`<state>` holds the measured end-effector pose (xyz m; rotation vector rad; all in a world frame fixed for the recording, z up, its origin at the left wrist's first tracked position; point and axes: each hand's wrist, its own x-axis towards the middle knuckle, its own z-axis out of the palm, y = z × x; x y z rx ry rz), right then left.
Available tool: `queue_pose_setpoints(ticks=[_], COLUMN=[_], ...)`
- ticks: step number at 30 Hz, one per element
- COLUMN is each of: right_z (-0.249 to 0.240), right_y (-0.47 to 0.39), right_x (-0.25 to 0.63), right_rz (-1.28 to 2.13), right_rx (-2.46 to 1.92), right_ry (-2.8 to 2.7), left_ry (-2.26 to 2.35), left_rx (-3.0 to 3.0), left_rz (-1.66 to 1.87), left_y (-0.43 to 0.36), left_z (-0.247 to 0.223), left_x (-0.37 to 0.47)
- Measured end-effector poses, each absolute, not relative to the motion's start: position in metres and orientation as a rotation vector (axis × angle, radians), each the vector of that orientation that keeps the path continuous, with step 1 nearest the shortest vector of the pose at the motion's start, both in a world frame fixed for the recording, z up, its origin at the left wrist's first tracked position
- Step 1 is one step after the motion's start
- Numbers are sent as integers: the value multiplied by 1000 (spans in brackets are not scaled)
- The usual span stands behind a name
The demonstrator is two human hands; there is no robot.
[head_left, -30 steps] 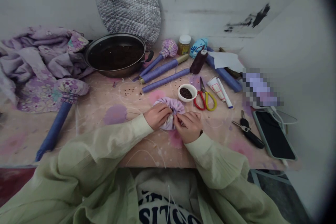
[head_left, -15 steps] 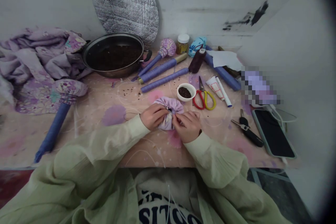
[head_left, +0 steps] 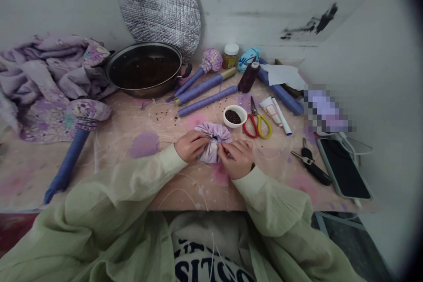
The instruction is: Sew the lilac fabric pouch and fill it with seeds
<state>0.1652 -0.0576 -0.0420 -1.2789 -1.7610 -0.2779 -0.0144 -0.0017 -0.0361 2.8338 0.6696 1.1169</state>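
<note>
A gathered lilac fabric pouch (head_left: 211,153) lies on the table in front of me, its puckered opening facing up with something dark inside. My left hand (head_left: 191,146) pinches the left side of the opening. At the right side of the opening, my right hand (head_left: 237,157) grips the cloth with thumb and fingers closed. Just beyond the pouch stands a small white bowl (head_left: 243,120) holding dark grains. Scissors (head_left: 257,125) with one red and one yellow handle rest to the bowl's right.
A dark pan (head_left: 115,80) stands at the back left beside heaped lilac cloth (head_left: 42,79). Blue-wrapped sticks (head_left: 208,101), a thread cone (head_left: 248,78) and a lidded jar (head_left: 230,56) are behind the bowl. On the right lie a lighter-like tool (head_left: 312,167) and a phone (head_left: 345,169).
My left hand has shifted slightly left, spreading the pouch opening a little. My right hand keeps nearly the same place.
</note>
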Motion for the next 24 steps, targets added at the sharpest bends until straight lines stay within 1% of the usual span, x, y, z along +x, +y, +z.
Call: queue_pose_setpoints(ticks=[11, 24], right_z=[-43, -43], right_y=[-58, -58], right_x=[167, 167], right_rz=[-236, -272], right_rx=[-1298, -1287], right_ry=[-1761, -1755], left_ry=[644, 617], left_rx=[2811, 2813], left_rz=[1258, 1271], left_y=[-6, -1], left_z=[-33, -35], left_x=[-12, -9])
